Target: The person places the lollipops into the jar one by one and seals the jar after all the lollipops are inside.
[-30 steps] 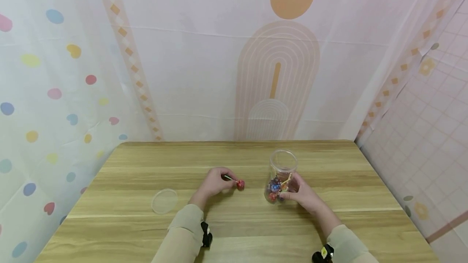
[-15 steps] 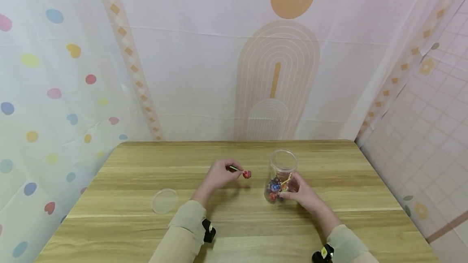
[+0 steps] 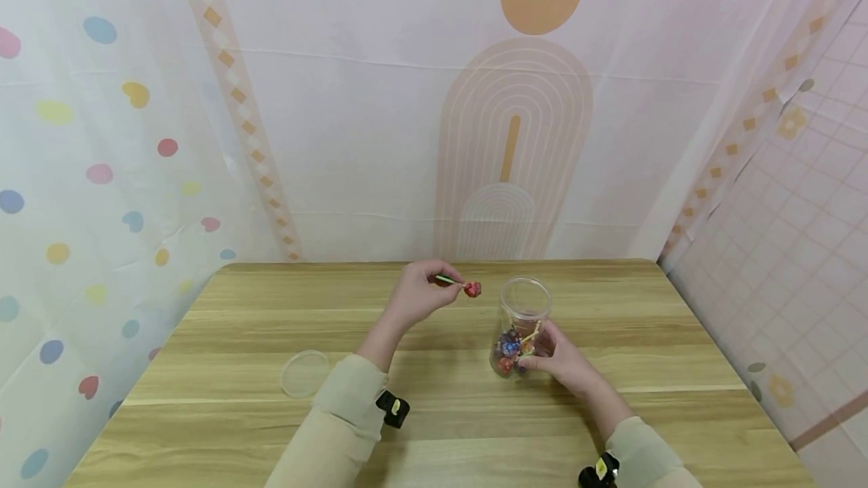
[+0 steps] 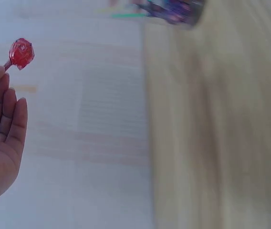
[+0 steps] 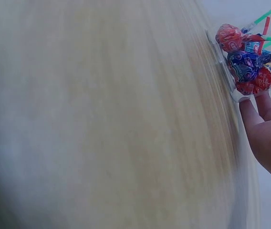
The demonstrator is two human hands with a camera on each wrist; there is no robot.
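The red lollipop is held in the air above the wooden table, just left of the open mouth of the clear jar and about level with its rim. The left hand pinches its green stick between thumb and fingertips, candy end pointing toward the jar; the left wrist view shows the other fingers lying straight and together.

The jar stands upright, and the right hand curls round its lower part. Several wrapped lollipops, red, blue and orange, already sit at the bottom.

Judging by this, the work is partly done: 1 lollipop is lifted but not yet in, and no others lie loose on the table. The round clear lid lies flat well to the left, off the jar.
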